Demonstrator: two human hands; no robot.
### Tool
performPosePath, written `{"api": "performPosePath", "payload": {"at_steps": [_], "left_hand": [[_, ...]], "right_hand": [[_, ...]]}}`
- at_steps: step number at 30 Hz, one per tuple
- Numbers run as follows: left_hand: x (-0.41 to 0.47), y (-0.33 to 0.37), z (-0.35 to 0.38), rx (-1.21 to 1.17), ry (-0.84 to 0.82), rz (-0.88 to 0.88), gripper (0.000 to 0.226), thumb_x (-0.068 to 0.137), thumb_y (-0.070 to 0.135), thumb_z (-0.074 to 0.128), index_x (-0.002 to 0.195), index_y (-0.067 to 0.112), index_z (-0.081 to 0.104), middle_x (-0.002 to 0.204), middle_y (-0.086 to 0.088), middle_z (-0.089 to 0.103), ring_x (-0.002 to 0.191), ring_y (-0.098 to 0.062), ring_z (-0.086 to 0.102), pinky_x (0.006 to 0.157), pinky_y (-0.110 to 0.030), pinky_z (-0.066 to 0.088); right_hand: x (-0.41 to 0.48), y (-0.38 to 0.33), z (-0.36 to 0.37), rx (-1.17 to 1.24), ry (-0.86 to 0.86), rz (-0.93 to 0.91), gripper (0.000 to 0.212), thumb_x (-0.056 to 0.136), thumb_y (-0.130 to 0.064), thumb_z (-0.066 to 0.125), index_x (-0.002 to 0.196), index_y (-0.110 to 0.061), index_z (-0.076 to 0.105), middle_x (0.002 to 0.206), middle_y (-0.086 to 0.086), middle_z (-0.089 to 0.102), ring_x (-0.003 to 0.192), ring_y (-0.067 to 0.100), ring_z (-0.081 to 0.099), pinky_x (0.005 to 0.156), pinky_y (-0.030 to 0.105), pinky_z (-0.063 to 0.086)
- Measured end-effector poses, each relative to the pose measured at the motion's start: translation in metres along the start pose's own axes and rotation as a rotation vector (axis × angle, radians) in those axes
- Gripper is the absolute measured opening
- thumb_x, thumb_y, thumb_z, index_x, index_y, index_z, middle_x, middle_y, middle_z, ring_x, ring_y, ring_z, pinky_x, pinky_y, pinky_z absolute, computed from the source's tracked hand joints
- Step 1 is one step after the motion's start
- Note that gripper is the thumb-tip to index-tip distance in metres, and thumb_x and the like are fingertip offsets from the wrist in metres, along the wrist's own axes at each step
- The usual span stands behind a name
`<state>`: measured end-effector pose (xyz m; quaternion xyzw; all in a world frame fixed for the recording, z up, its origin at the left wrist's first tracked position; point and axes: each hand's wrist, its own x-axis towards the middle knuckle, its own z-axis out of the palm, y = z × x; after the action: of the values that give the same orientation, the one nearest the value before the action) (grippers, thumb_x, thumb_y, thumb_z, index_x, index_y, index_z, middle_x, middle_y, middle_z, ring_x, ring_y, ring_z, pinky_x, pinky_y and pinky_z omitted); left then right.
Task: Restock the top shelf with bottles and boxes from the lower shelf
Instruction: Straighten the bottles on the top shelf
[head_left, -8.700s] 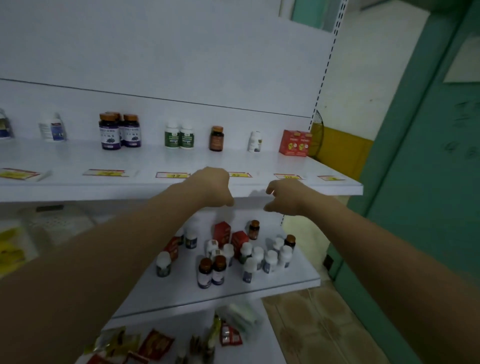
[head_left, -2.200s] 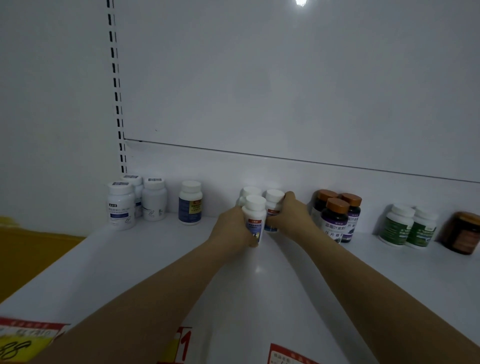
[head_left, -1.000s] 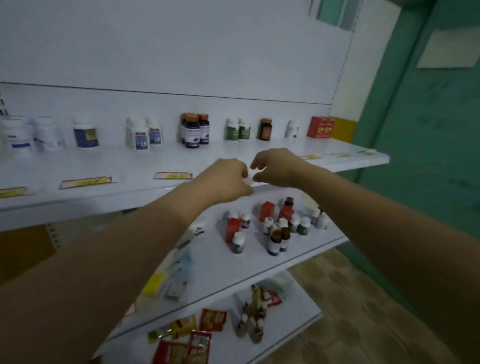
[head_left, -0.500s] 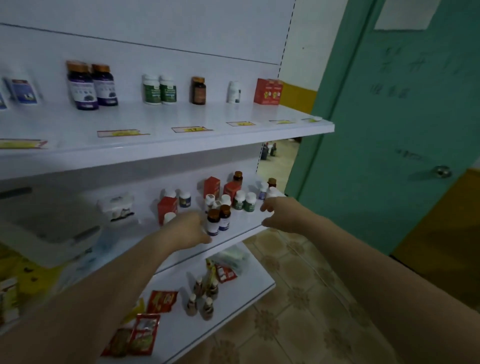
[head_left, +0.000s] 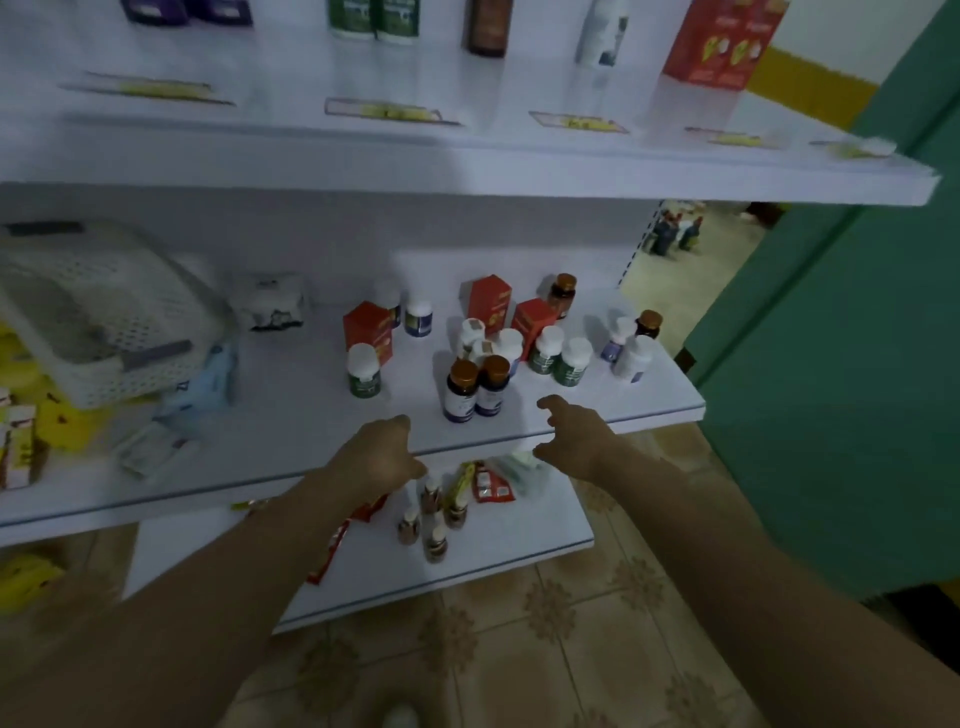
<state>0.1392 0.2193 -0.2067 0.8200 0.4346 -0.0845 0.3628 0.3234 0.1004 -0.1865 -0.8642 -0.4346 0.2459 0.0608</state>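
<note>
We find the top shelf (head_left: 467, 166) part-stocked (a red carton (head_left: 719, 41) at its back). Most bottles (head_left: 563, 358) and red boxes (head_left: 488, 301) are on the lower shelf (head_left: 311, 415). The left hand (head_left: 382, 457) and right hand (head_left: 574, 434) are empty, fingers loosely curled, either side of two brown-capped bottles (head_left: 475, 387), not touching. A white basket (head_left: 104, 312) sits well left, obstructing nothing.

My left hand (head_left: 382, 454) and right hand (head_left: 574, 436) are off the top shelf (head_left: 467, 166) now, both hands empty, down at the front edge of the lower shelf (head_left: 291, 415), near two brown-capped bottles (head_left: 475, 387).

At the lower shelf (head_left: 291, 410), left hand (head_left: 382, 453) and right hand (head_left: 575, 437) hover near brown-capped bottles (head_left: 475, 388).
</note>
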Motion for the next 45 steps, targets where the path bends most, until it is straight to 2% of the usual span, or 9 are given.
{"api": "performPosePath", "payload": {"at_steps": [12,15,18,23,27,30,34,39,45], "left_hand": [[0.149,-0.005,0.042,-0.179,0.017,-0.052,0.098,0.079,0.029,0.073,0.15,0.009,0.009,0.153,-0.013,0.026,0.139,-0.026,0.031,0.11,-0.032,0.029],[0.174,-0.002,0.045,-0.328,0.087,0.028,0.099,0.073,0.019,0.079,0.148,0.011,0.016,0.151,-0.01,0.031,0.137,-0.026,0.035,0.111,-0.034,0.031],[0.185,0.005,0.05,-0.446,0.136,0.061,0.076,0.075,0.015,0.077,0.138,0.013,0.033,0.137,-0.007,0.048,0.125,-0.026,0.048,0.096,-0.027,0.038],[0.184,0.016,0.059,-0.598,0.218,0.033,0.06,0.074,0.016,0.078,0.125,0.01,0.047,0.123,-0.006,0.057,0.116,-0.025,0.054,0.103,-0.039,0.042],[0.15,0.023,0.061,-0.759,0.236,-0.026,0.046,0.076,0.024,0.076,0.115,0.018,0.054,0.106,0.01,0.058,0.099,-0.01,0.055,0.082,-0.018,0.045],[0.106,0.037,0.058,-1.058,0.198,-0.044,0.044,0.077,0.033,0.073,0.117,0.021,0.059,0.115,0.0,0.067,0.105,-0.018,0.063,0.088,-0.035,0.051],[0.042,0.079,0.036,-1.34,0.225,0.075,0.039,0.085,0.031,0.064,0.12,0.015,0.059,0.112,-0.007,0.07,0.101,-0.025,0.067,0.09,-0.042,0.053],[-0.041,0.122,-0.005,-1.508,0.237,0.203,0.035,0.076,0.036,0.063,0.101,0.011,0.061,0.078,-0.008,0.067,0.062,-0.018,0.067,0.06,-0.027,0.058],[-0.112,0.156,-0.064,-1.523,0.312,0.36,0.038,0.07,0.044,0.067,0.09,0.012,0.056,0.071,-0.011,0.057,0.056,-0.023,0.056,0.051,-0.03,0.054]], "right_hand": [[0.142,0.019,0.049,0.357,0.021,0.047,0.068,0.083,-0.015,0.069,0.14,-0.009,0.032,0.139,0.012,0.047,0.124,0.029,0.049,0.1,0.034,0.041],[0.164,0.008,0.055,0.46,0.039,-0.023,0.059,0.084,-0.015,0.067,0.134,-0.009,0.036,0.131,0.012,0.053,0.12,0.029,0.052,0.097,0.033,0.041],[0.177,0.01,0.065,0.553,0.056,-0.04,0.065,0.085,-0.013,0.067,0.138,-0.01,0.029,0.132,0.013,0.053,0.12,0.031,0.051,0.092,0.031,0.04],[0.177,0.025,0.063,0.634,-0.012,-0.086,0.067,0.082,-0.014,0.071,0.137,-0.017,0.033,0.128,0.008,0.055,0.116,0.029,0.054,0.092,0.032,0.042],[0.152,0.035,0.048,0.753,-0.036,-0.118,0.055,0.079,-0.025,0.074,0.125,-0.03,0.045,0.108,-0.008,0.058,0.104,0.018,0.059,0.096,0.033,0.047],[0.119,0.038,0.027,0.893,-0.104,-0.214,0.039,0.076,-0.03,0.075,0.112,-0.027,0.06,0.108,-0.004,0.068,0.104,0.017,0.063,0.099,0.042,0.049],[0.07,0.029,-0.012,1.06,-0.245,-0.31,0.047,0.069,-0.036,0.078,0.112,-0.027,0.062,0.107,0.001,0.071,0.104,0.022,0.066,0.095,0.045,0.051],[-0.002,0.002,-0.074,1.221,-0.372,-0.484,0.002,0.086,-0.023,0.065,0.084,-0.022,0.065,0.074,0.002,0.071,0.069,0.018,0.069,0.072,0.035,0.055],[-0.06,-0.034,-0.144,1.419,-0.311,-0.476,0.057,0.079,-0.069,0.047,0.085,-0.014,0.061,0.063,0.006,0.062,0.051,0.019,0.061,0.057,0.032,0.054]]}}
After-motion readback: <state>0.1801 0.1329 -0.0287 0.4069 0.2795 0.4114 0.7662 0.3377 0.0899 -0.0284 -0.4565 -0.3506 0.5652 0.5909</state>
